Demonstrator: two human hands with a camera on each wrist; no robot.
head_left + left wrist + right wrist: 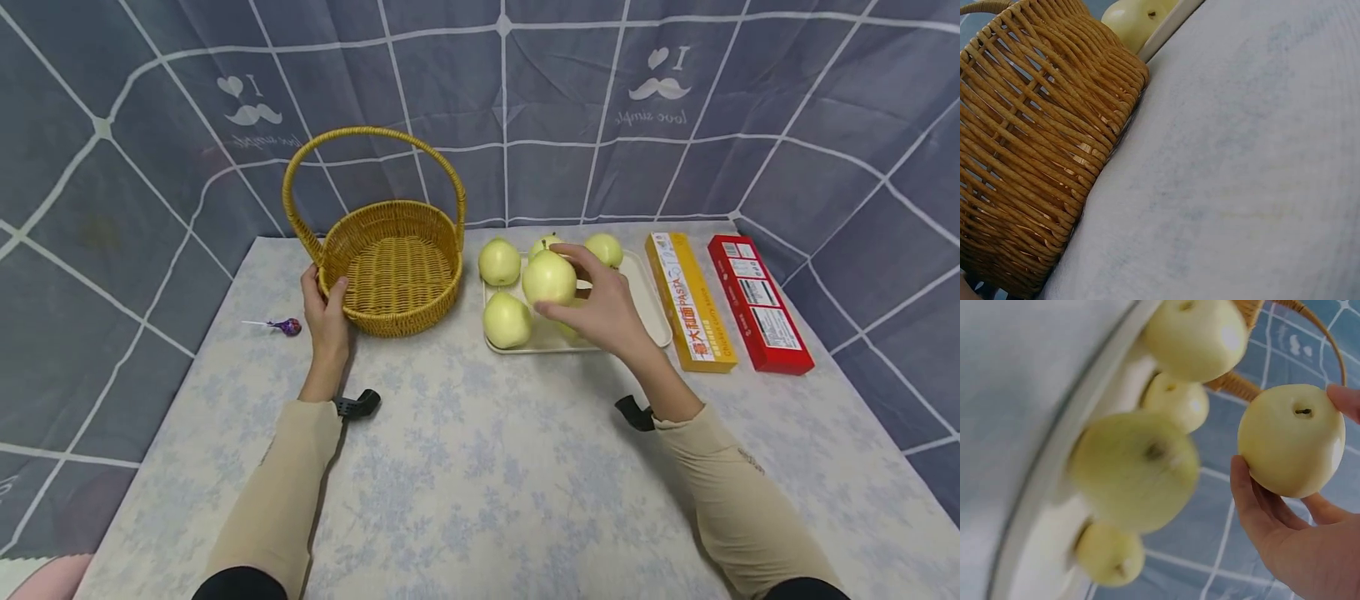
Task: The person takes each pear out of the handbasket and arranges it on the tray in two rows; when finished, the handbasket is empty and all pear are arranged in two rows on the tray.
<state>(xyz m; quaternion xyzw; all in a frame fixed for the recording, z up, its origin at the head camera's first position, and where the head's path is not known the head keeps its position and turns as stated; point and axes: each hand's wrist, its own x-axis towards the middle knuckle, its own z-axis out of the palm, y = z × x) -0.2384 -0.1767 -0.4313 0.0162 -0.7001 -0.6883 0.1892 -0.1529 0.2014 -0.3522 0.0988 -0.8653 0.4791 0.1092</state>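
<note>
My right hand point(606, 302) holds a pale green apple point(549, 279) between thumb and fingers, above the cream tray point(645, 304). In the right wrist view the same apple point(1291, 444) is raised off the tray, pinched by the hand point(1304, 550). Several more green apples lie on the tray, including one at its front left point(507, 320); another is partly hidden under my right hand. My left hand point(328, 323) grips the left side of a wicker basket point(401, 325), thumb over the rim. Bare weave shows inside the basket. Its outer wall point(1041, 144) fills the left wrist view's left side.
A wrapped lollipop point(287, 327) lies left of my left hand. Right of the tray are a yellow pasta box point(693, 304) and a red box point(759, 304). The basket's tall handle point(371, 132) arches upward. A grid-patterned curtain point(450, 92) encloses the table's back and sides.
</note>
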